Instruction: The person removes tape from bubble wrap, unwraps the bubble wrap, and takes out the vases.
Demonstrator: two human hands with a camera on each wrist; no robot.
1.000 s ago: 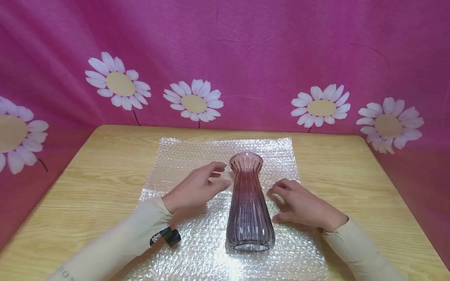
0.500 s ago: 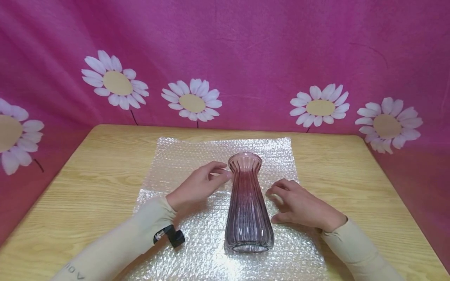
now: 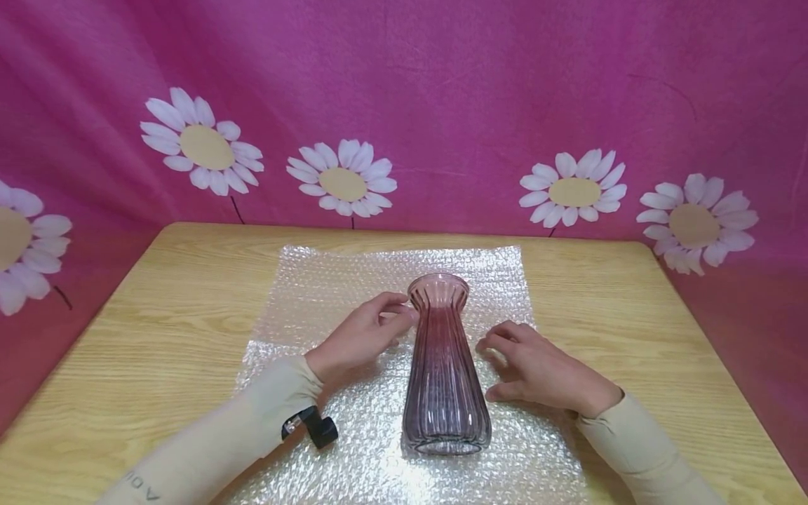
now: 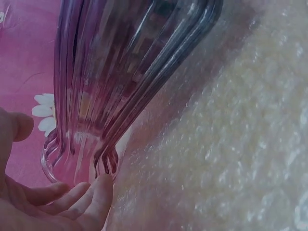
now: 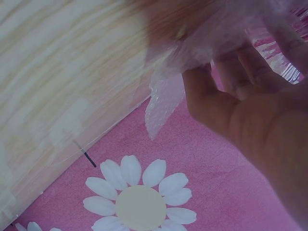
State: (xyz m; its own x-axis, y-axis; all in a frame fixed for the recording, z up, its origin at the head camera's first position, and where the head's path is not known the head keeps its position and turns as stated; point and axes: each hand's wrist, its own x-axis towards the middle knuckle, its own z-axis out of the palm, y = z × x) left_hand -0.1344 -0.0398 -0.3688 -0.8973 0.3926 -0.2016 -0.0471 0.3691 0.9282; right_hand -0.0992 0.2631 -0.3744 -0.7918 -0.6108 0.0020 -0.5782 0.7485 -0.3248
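See-thru vase point(image 3: 445, 375) is laid on its side on bubble wrap point(image 3: 353, 270), narrow end twd back of tbl point(image 3: 593, 280). Vase gripped by neither: L hand point(image 3: 362, 335), R hand point(image 3: 546, 368) held loosely bent alongside.

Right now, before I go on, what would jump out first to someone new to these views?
Probably the ribbed purple vase, on the shiny bubble wrap in the middle of the table, with the left hand and right hand on either side of it. Next, the vivid pink backdrop behind, with its big white daisies.
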